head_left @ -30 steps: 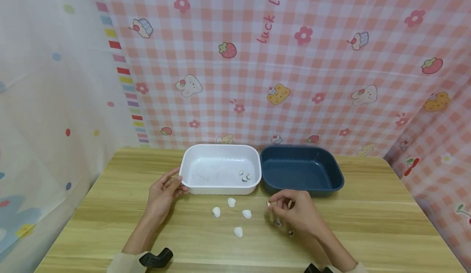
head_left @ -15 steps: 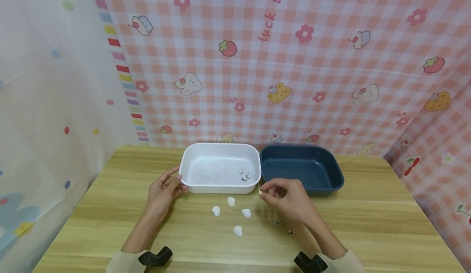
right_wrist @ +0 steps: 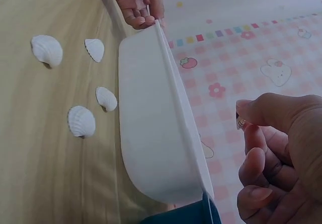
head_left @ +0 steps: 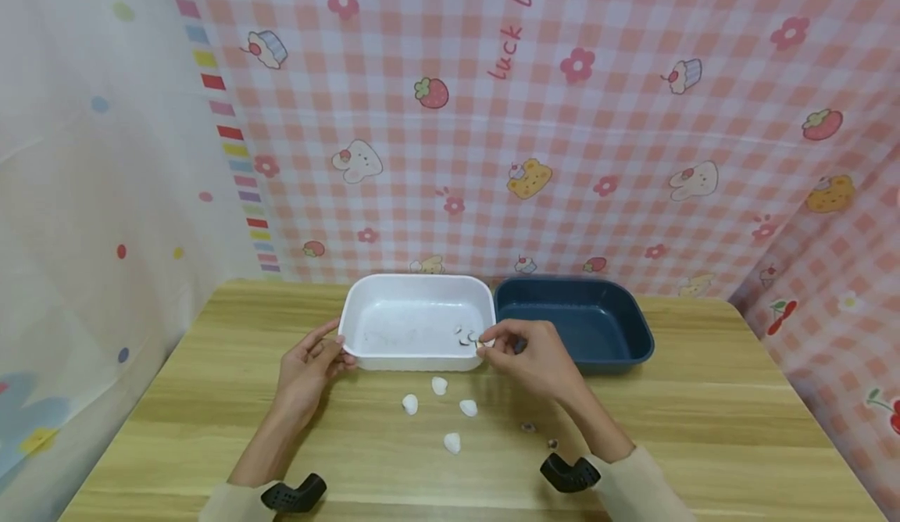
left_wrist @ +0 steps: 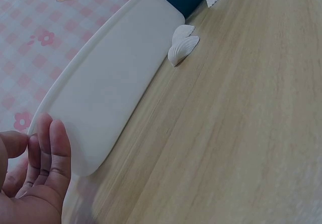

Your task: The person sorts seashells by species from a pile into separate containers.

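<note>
Over white tub [head_left: 366,354] — right hand [head_left: 529,356] pinching small shell [head_left: 481,343], left hand [head_left: 308,362] steadying rim; few inside, six left on worktop [head_left: 703,420].

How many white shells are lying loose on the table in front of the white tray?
4, all on the table just before the white tray: one at left, one nearest the tray, one at right, one closest to the person. None looks hidden.
</note>
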The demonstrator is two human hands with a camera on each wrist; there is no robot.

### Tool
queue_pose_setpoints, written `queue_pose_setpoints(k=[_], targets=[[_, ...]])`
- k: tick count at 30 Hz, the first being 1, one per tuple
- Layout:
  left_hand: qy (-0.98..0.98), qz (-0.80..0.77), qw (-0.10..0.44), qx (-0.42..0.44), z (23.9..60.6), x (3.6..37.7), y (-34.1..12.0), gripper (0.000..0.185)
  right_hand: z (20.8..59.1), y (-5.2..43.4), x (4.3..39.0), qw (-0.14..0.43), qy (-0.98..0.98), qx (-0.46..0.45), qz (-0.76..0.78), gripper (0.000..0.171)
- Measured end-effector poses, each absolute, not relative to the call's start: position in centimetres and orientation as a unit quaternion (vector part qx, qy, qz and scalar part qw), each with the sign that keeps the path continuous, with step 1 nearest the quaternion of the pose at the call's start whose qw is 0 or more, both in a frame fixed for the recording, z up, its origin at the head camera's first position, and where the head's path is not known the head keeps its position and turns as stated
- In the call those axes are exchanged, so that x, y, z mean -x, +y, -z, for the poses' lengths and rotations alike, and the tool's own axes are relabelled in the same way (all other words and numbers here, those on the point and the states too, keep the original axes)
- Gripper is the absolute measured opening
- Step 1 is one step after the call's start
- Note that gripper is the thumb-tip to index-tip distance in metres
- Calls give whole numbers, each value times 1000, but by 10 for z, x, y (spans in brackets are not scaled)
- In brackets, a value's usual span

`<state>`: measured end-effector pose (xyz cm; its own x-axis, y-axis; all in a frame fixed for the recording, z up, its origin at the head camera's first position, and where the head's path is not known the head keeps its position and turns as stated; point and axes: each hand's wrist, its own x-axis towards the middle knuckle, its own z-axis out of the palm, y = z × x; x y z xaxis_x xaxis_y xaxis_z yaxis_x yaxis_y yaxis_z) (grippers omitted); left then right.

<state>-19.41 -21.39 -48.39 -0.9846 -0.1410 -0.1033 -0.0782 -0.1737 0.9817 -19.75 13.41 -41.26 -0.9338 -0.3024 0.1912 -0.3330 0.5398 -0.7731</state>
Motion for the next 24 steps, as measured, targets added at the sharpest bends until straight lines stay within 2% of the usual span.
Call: queue_pose_setpoints(k=[24], targets=[[-637,766,24,-84,483,194,-213,44,413,107,242,9,-877,-202,-436,8]])
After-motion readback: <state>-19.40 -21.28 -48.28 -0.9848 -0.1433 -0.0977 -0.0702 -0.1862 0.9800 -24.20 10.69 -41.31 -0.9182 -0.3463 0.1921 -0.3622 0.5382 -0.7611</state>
